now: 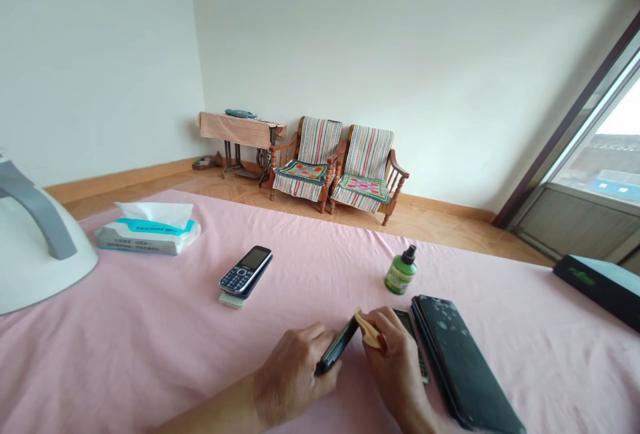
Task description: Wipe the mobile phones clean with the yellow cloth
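Observation:
My left hand [295,371] is closed around a dark mobile phone [340,344], tilted on its edge above the pink cloth. A small yellow-orange cleaning cloth [370,334] is pinched in my right hand [397,361] and meets the phone's upper end. Partly hidden behind that hand lies another keypad phone [415,344]. Just right of it rests a large black phone or tablet in a case [463,361], pale smudges at its top. A green bottle with a black spray top [401,271] stands upright beyond my right hand.
On the pink tablecloth [150,327] at left are a keypad phone [247,271] on top of other flat items, a tissue pack [150,231] and a white appliance with a grey handle [40,241]. A black box [600,291] sits far right. Two wooden chairs [305,167] stand beyond.

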Tool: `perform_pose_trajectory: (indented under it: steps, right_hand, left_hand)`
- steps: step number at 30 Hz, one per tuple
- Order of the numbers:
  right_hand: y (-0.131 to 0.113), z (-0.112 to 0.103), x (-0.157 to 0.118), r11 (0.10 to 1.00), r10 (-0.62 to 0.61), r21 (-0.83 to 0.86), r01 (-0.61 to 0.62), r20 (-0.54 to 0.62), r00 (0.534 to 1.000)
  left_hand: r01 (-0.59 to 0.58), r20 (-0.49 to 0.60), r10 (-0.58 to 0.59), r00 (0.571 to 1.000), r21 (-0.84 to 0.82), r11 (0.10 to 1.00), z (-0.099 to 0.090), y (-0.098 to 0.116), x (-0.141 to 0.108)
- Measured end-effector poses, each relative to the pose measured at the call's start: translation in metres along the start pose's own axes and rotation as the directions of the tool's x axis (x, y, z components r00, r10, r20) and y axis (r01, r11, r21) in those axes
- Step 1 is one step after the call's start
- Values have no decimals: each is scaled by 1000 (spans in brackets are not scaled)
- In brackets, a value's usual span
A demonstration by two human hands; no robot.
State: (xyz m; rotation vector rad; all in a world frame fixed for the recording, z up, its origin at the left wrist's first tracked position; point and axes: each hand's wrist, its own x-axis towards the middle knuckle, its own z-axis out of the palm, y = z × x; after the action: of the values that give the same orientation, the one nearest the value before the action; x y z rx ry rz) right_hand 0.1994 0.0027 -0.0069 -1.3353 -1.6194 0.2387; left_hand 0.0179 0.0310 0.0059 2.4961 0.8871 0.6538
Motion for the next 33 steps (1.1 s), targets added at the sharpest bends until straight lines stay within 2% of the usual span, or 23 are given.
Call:
perform_pose_trajectory:
  steps: [5,12,18,25,30,33]
  right_hand:
    - [-19,10,-7,986,-141,104,132,85,986]
    - [-3,-3,9,999,-34,-20,35,21,999]
    - [-15,7,-1,991,-105,98,93,121,987]
    - [-5,1,9,998,-43,-39,44,28,999]
    - [-12,5,3,996,-84,52,79,104,991]
    - [-13,4,4,997,-64,52,59,96,993]
  left_hand:
    - [17,-23,-19,1000,-71,997,1,-4,1]
    - [-9,-39,7,999,-63,998,-1,-1,4]
    - [-13,-53,7,999,-106,994,-1,-3,4]
    - [-28,-56,23,998,-94,995,-2,0,5]
    - [-38,-54,33,998,-101,994,-1,-1,5]
    - [-29,-66,22,998,-100,995,-1,-1,4]
